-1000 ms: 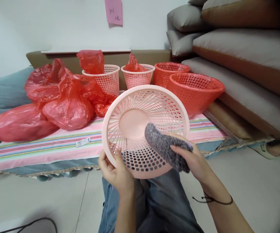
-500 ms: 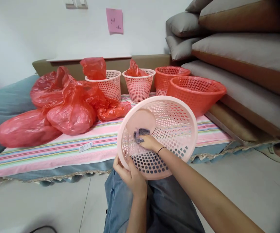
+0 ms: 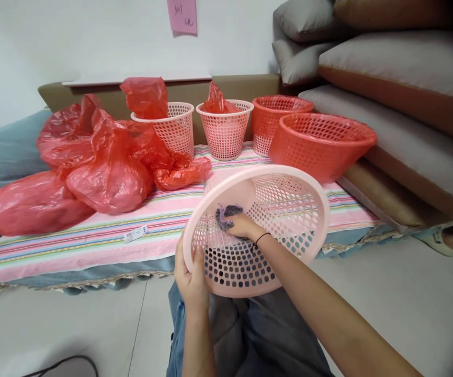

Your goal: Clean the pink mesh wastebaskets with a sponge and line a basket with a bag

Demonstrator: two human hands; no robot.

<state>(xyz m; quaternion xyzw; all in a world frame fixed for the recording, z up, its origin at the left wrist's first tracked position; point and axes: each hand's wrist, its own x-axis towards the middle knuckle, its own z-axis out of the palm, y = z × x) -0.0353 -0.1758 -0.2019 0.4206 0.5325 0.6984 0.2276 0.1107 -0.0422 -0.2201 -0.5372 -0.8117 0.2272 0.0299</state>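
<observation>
A pale pink perforated plastic basket (image 3: 289, 246) is tilted over my lap with its wide mouth toward me. My left hand (image 3: 191, 272) grips its rim at the lower left, thumb inside and fingers around the outside. Reaching into the basket, my right hand (image 3: 244, 225) holds a dark grey-purple cloth (image 3: 226, 215) against the inner wall near the base. Some of the right fingers are hidden by the cloth. A black band (image 3: 263, 238) circles the right wrist.
Several filled red plastic bags (image 3: 111, 178) lie on the striped cover (image 3: 163, 225) at left. Behind stand pink baskets (image 3: 226, 133) with red bags inside; red-lined baskets (image 3: 324, 152) are at right. Stacked cushions (image 3: 399, 68) rise on the right. A white label (image 3: 136, 234) lies near the front edge.
The basket has turned and tilted so its mouth looks flatter and wider. My left hand has shifted left with the rim, and the cloth has moved slightly along the inner wall. The view has dipped.
</observation>
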